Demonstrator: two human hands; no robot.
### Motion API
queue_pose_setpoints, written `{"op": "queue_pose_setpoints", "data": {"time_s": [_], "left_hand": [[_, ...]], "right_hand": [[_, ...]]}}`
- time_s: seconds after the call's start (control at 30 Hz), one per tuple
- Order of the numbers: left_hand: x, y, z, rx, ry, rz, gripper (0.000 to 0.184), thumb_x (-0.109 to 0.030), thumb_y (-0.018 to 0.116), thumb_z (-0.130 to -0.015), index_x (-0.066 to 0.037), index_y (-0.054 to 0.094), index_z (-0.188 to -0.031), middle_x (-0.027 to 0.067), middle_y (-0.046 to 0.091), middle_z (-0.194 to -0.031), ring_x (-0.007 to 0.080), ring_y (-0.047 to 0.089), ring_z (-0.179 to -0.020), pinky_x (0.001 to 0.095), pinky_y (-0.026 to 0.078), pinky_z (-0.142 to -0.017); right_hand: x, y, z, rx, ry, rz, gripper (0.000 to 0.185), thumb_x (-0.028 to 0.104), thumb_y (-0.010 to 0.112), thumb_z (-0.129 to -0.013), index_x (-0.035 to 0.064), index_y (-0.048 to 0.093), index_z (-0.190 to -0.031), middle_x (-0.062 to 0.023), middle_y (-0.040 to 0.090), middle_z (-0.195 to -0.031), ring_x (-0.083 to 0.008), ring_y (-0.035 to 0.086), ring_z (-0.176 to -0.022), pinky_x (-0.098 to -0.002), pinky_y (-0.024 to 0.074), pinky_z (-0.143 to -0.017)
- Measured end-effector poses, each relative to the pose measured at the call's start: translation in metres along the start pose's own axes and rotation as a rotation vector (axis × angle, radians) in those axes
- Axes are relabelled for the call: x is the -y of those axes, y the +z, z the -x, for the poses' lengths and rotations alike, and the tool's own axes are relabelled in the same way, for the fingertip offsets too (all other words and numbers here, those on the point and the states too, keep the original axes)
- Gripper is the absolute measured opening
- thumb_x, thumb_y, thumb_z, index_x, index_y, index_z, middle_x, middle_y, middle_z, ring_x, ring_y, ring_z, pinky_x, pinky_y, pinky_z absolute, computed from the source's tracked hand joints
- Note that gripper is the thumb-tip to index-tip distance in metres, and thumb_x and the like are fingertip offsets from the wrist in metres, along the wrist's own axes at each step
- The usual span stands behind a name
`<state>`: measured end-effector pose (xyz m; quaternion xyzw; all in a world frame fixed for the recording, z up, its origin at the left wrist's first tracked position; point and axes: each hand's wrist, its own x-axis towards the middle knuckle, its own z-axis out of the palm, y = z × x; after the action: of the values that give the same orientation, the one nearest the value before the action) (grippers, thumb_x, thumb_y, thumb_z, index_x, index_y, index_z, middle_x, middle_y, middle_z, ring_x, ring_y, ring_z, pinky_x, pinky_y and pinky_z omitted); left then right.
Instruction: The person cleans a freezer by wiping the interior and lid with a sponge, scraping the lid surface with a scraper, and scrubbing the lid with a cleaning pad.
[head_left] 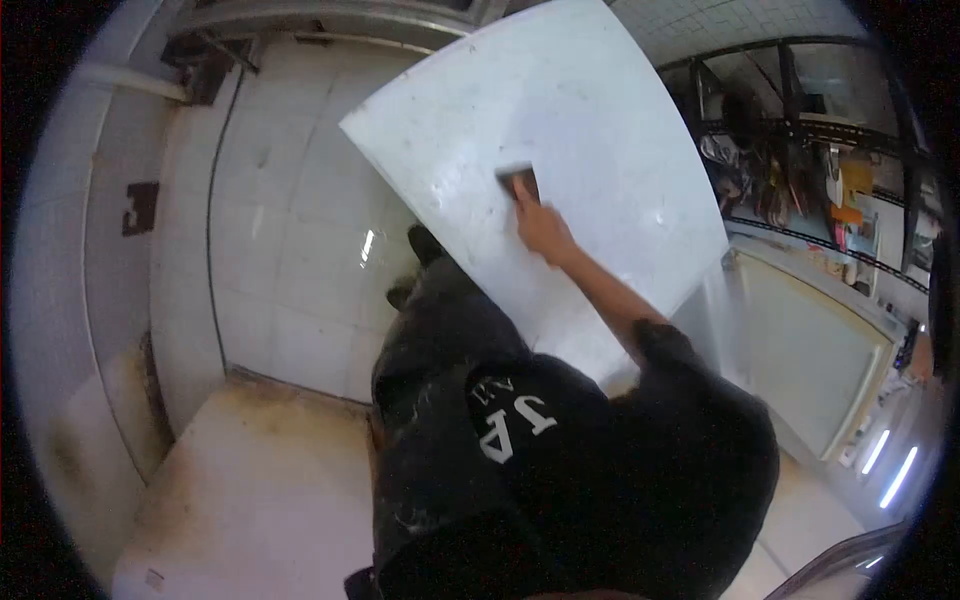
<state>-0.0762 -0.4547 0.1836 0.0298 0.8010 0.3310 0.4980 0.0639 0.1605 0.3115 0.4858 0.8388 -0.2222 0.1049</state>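
My right hand (pixel 545 230) reaches out over a large white panel (pixel 610 150) with a glossy, lightly marked surface. Its fingers are closed on a small dark flat rectangular piece (pixel 527 186), held against or just above the panel, with a finger stretched along it. The piece is slightly blurred, so I cannot make out its exact kind. A bare forearm leads back to a black short sleeve (pixel 668 345). My left hand does not show.
Beside the panel stands a pale door-like panel (pixel 810 340) with a frame. Metal shelves (pixel 800 130) with tools and other items line the right. Pale tiles (pixel 290 230) cover the floor at left, and a stained white surface (pixel 270 480) lies at lower left.
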Motion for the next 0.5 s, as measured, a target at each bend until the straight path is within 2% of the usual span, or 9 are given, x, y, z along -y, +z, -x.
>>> {"op": "queue_pose_setpoints", "data": {"time_s": [0.1, 0.17, 0.2, 0.27, 0.33, 0.4, 0.43, 0.47, 0.5], "left_hand": [[-0.004, -0.022, -0.014, -0.046, 0.007, 0.059, 0.043, -0.027, 0.048, -0.096, -0.002, 0.045, -0.131, 0.0148, 0.061, -0.105, 0.0228, 0.060, -0.091, 0.0317, 0.049, -0.076], [-0.008, -0.031, -0.040, -0.077, 0.012, 0.162, 0.043, -0.027, 0.048, -0.096, -0.001, 0.045, -0.131, 0.0149, 0.061, -0.105, 0.0229, 0.060, -0.090, 0.0319, 0.049, -0.076], [-0.005, -0.035, -0.058, -0.084, 0.018, 0.225, 0.044, -0.028, 0.048, -0.096, -0.001, 0.045, -0.131, 0.0150, 0.061, -0.105, 0.0229, 0.060, -0.090, 0.0320, 0.049, -0.076], [-0.011, -0.036, -0.082, -0.082, 0.040, 0.316, 0.044, -0.028, 0.048, -0.096, -0.001, 0.045, -0.131, 0.0152, 0.061, -0.105, 0.0230, 0.060, -0.090, 0.0323, 0.049, -0.077], [-0.032, -0.036, -0.091, -0.023, 0.125, 0.210, 0.044, -0.028, 0.049, -0.096, -0.001, 0.045, -0.130, 0.0159, 0.061, -0.104, 0.0234, 0.060, -0.090, 0.0331, 0.050, -0.077], [-0.086, -0.049, -0.093, -0.021, 0.207, 0.025, 0.042, -0.025, 0.048, -0.097, 0.001, 0.046, -0.129, 0.0179, 0.061, -0.108, 0.0249, 0.060, -0.094, 0.0356, 0.049, -0.080], [-0.089, -0.049, -0.100, -0.085, 0.123, 0.223, 0.040, -0.022, 0.045, -0.098, -0.001, 0.043, -0.132, 0.0195, 0.059, -0.113, 0.0260, 0.059, -0.099, 0.0382, 0.048, -0.084], [-0.092, -0.048, -0.100, -0.093, 0.128, 0.225, 0.040, -0.022, 0.045, -0.098, -0.001, 0.043, -0.132, 0.0195, 0.059, -0.113, 0.0260, 0.059, -0.099, 0.0382, 0.048, -0.084], [-0.092, -0.045, -0.097, -0.108, 0.134, 0.290, 0.042, -0.024, 0.044, -0.098, -0.003, 0.041, -0.133, 0.0196, 0.058, -0.116, 0.0269, 0.059, -0.101, 0.0394, 0.047, -0.086]], "right_hand": [[0.015, -0.009, 0.031, 0.083, -0.001, -0.048, 0.057, 0.026, 0.040, -0.094, 0.0150, 0.019, -0.146, -0.0279, 0.063, -0.093, -0.0447, 0.061, -0.082, -0.0553, 0.0465, -0.075], [0.010, -0.010, -0.014, 0.010, 0.073, -0.090, 0.057, 0.027, 0.040, -0.094, 0.0145, 0.020, -0.146, -0.0279, 0.063, -0.092, -0.0451, 0.061, -0.082, -0.0550, 0.0468, -0.076], [-0.004, -0.005, -0.051, -0.191, -0.006, -0.064, 0.055, 0.028, 0.040, -0.094, 0.0140, 0.024, -0.144, -0.0285, 0.063, -0.088, -0.0451, 0.061, -0.076, -0.0547, 0.0479, -0.071], [-0.023, -0.029, -0.107, -0.277, -0.022, -0.125, 0.050, 0.031, 0.038, -0.094, 0.0115, 0.031, -0.139, -0.0284, 0.062, -0.084, -0.0441, 0.061, -0.074, -0.0547, 0.0479, -0.068], [-0.040, -0.036, -0.127, -0.319, -0.026, -0.152, 0.048, 0.033, 0.038, -0.094, 0.0103, 0.035, -0.137, -0.0283, 0.062, -0.083, -0.0436, 0.061, -0.074, -0.0547, 0.0479, -0.067], [-0.047, -0.018, -0.116, -0.216, -0.109, -0.049, 0.048, 0.035, 0.037, -0.095, 0.0133, 0.036, -0.137, -0.0291, 0.062, -0.085, -0.0454, 0.061, -0.077, -0.0544, 0.0480, -0.069], [-0.012, -0.043, -0.056, -0.051, -0.037, -0.013, 0.048, 0.021, 0.037, -0.092, -0.0014, 0.034, -0.134, -0.0247, 0.062, -0.090, -0.0388, 0.062, -0.077, -0.0500, 0.0495, -0.072], [-0.018, -0.007, -0.030, -0.096, 0.051, -0.070, 0.050, 0.035, 0.035, -0.095, 0.0199, 0.029, -0.142, -0.0299, 0.062, -0.091, -0.0491, 0.060, -0.080, -0.0549, 0.0477, -0.075], [0.002, -0.013, 0.015, 0.014, 0.113, -0.123, 0.052, 0.034, 0.037, -0.095, 0.0223, 0.025, -0.144, -0.0321, 0.061, -0.090, -0.0494, 0.060, -0.082, -0.0555, 0.0471, -0.077]]}}
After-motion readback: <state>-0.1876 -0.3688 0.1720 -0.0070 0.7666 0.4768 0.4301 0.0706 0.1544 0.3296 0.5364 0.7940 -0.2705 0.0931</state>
